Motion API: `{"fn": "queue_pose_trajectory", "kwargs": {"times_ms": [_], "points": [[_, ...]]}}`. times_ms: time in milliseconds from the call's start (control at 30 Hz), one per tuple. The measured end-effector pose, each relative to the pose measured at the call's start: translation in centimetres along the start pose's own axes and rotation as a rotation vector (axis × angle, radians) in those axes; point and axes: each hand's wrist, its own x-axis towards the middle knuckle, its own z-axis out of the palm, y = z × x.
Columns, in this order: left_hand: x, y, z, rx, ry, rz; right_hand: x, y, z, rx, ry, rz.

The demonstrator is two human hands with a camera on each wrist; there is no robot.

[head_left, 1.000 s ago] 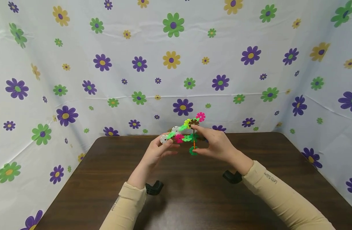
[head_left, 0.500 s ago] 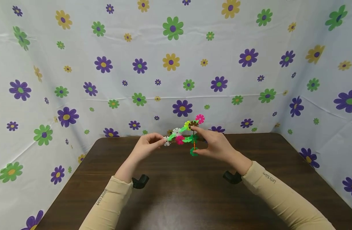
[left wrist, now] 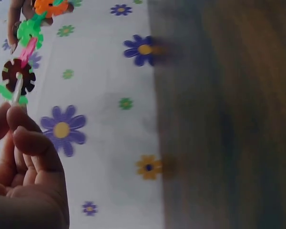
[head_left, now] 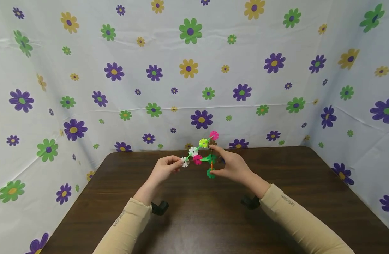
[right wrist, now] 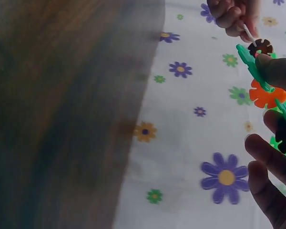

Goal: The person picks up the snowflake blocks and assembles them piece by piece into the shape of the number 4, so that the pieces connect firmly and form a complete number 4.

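A chain of interlocking notched plastic discs hangs above the table between both hands. My left hand [head_left: 162, 171] pinches the white disc [head_left: 185, 162] at its left end, seen edge-on in the left wrist view. My right hand [head_left: 235, 166] grips the right side, index finger at the brown disc [head_left: 212, 143] and thumb at the lower green disc [head_left: 211, 173]. Between the hands run a second white disc [head_left: 193, 151], a yellow disc [head_left: 203, 143] and pink discs, one [head_left: 214, 135] at the top. An orange disc [right wrist: 264, 95] shows face-on in the right wrist view. The right fingers hide part of the chain.
A dark wooden table [head_left: 194, 218] lies below the hands. Behind and beside it hangs a white flower-printed cloth [head_left: 169, 53]. Black wrist-worn mounts [head_left: 160, 208] protrude below both wrists.
My left hand has shifted left from under the chain to pinch its white end disc. The chain has since turned and dropped slightly, both hands moving with it; the right keeps its grip.
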Motion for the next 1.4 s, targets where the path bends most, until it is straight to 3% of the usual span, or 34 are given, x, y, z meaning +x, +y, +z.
{"fn": "queue_pose_trajectory", "kwargs": {"times_ms": [300,533,800,1167,1400], "points": [[0.5,-3.9,1.1,-0.173,0.068,-0.183,-0.6,2.0,3.9,0.264,-0.143,0.248],[0.6,-6.3,1.4,-0.2,0.069,-0.307,-0.8,4.2,6.6,0.375,-0.292,0.406],[0.8,-7.6,1.7,-0.173,0.057,-0.365,-1.1,5.4,8.0,0.41,-0.395,0.428],[1.0,-7.5,1.4,-0.128,0.019,-0.415,-0.5,5.9,8.4,0.376,-0.467,0.404],[1.2,-7.4,0.8,-0.097,-0.051,-0.426,-0.6,6.3,8.8,0.41,-0.488,0.383]]}}
